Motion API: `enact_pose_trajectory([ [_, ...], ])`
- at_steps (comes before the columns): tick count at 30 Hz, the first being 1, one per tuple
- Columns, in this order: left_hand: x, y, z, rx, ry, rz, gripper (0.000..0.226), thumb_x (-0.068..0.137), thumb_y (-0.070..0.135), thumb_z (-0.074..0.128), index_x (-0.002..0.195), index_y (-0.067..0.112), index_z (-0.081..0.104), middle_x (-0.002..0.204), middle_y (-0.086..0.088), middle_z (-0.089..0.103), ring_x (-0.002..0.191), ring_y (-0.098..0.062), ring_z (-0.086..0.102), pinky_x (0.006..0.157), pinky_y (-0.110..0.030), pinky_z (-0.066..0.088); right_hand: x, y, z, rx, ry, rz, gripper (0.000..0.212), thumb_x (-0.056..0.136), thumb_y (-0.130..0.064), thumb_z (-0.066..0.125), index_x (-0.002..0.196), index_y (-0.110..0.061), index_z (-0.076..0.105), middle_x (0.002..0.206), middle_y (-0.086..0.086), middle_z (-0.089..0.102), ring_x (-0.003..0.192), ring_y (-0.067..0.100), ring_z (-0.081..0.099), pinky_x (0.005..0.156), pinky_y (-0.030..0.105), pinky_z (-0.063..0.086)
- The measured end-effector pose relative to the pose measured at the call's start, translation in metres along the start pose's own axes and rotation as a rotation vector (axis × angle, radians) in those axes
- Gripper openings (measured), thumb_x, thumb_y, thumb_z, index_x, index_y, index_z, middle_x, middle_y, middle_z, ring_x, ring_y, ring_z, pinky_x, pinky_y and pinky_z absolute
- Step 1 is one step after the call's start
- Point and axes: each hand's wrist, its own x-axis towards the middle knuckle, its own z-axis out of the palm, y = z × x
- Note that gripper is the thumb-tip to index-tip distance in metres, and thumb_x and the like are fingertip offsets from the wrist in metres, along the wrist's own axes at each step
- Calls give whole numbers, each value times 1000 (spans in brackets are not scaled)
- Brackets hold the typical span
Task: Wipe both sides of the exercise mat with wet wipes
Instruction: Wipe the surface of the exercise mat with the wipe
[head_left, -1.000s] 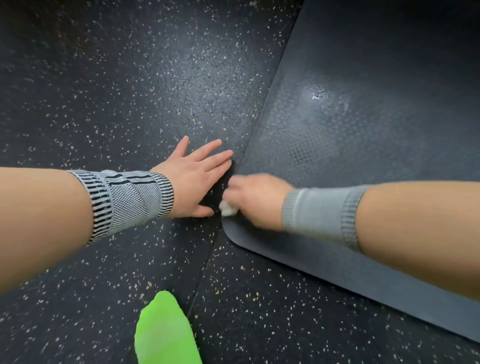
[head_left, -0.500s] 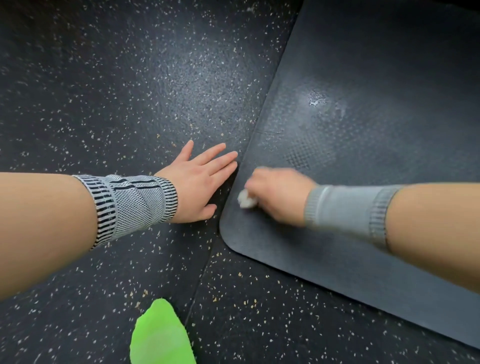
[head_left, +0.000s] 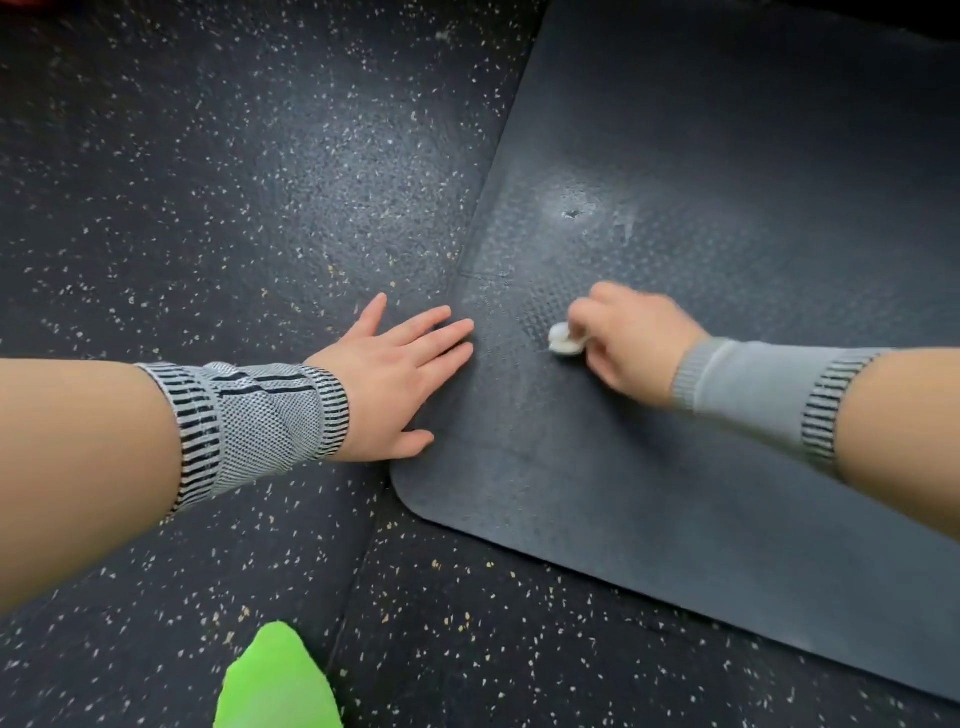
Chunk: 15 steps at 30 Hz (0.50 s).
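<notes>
**Mat on speckled gym floor, wipe pressed near its corner**

Mat (head_left: 727, 364), dark grey and thin, lies flat on the floor (head_left: 234, 182), filling the right side of the view with one rounded corner pointing toward the person. Its surface carries a fine dotted grip pattern, and a pale, wet-looking patch with a small dark mark sits farther up from the hands. The floor is black rubber flecked with white and tan chips, laid in tiles; a seam runs from the mat's corner down toward the bottom edge. A bright green shape (head_left: 278, 680) pokes in at the bottom; what it is I cannot tell.

The left hand (head_left: 395, 384) lies flat, palm down, fingers straight and slightly spread. It straddles the mat's left edge: the fingertips and thumb rest on the mat, the heel of the hand on the floor. A grey knit wristband (head_left: 254, 421) with black stripes wraps that wrist.

The right hand (head_left: 631, 343) is on the mat, just beside the left hand's fingertips, and blurred. Its fingers are curled round a small bunched white wipe (head_left: 563, 340), holding it down against the dotted surface. A plainer grey band (head_left: 753, 389) covers this wrist.
</notes>
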Motion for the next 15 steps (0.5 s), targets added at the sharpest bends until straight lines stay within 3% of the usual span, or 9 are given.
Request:
enact_pose_trajectory([
  [3,3,1,-5,2,-9,-16,92,93,63,39,155,20,-14,161,2,-23,149,-19,-18,117,-62,2,-12,7,1,16,18,61,22,83,-16,52,105,-15,55,105,10,51,89,36,58,73,39,46],
  [5,6,2,-7,3,-16,-28,91,93,63,39,155,21,-13,162,2,-21,150,-19,-16,117,-63,3,-39,-17,12,75,-66,-141,22,80,-17,48,100,-21,55,96,7,53,74,34,59,62,32,46],
  [7,8,3,-8,2,-18,-41,89,93,63,38,155,23,-12,162,2,-21,150,-19,-15,117,-63,3,-61,-30,18,150,-168,-358,20,73,-19,41,91,-23,49,80,3,53,50,26,54,46,23,35],
  [9,11,5,-9,15,-12,-44,87,94,62,37,155,24,-11,162,2,-20,150,-20,-17,117,-63,2,-56,-13,19,103,-143,-436,19,72,-20,38,84,-20,52,75,4,53,45,25,52,41,21,32],
  [12,14,8,-9,39,-7,-44,85,94,62,35,155,24,-11,162,3,-20,149,-22,-19,117,-64,1,-28,30,1,-18,-1,-117,20,79,-18,47,94,-12,58,92,10,55,71,34,61,57,34,45],
  [13,15,9,-10,43,-5,-47,85,95,62,34,155,24,-11,162,2,-20,149,-22,-19,117,-64,1,-23,43,-2,-34,43,21,21,81,-19,51,100,-12,57,98,11,54,80,35,61,64,37,45],
  [15,17,9,-12,45,6,-58,83,95,62,33,155,25,-10,162,2,-19,149,-21,-18,117,-64,4,-27,41,-1,3,54,123,22,83,-19,54,104,-14,55,104,10,54,89,35,59,71,38,43],
])
